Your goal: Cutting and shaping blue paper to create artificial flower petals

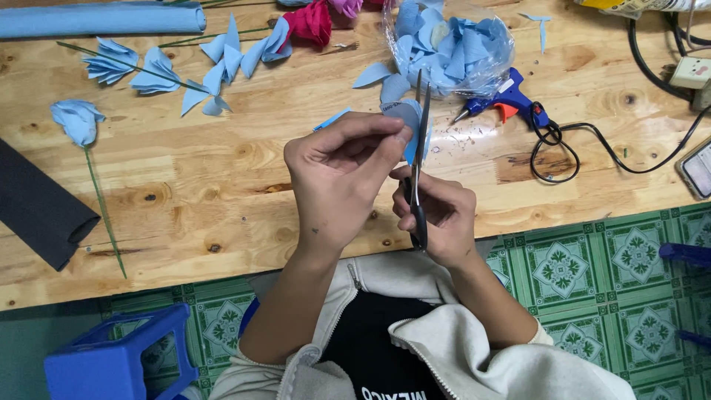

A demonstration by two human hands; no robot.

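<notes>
We were in the cutting step: our left hand [337, 174] pinched a blue foam petal [406, 118] above the wooden table [222, 178], and our right hand [437, 215] gripped the scissors [419, 148], blades around its edge. Next move probably needed slow turning of the petal.

a pale pine table [185, 200] with dark knots and a clear grain fills most of the view, lit evenly and softly, with only faint shadows. below its front edge lies a tiled floor [622, 274] in green with white flower patterns. a blue plastic stool [118, 363] stands at the lower left, and at the right edge shows what may be part of another blue stool [685, 254].
</notes>
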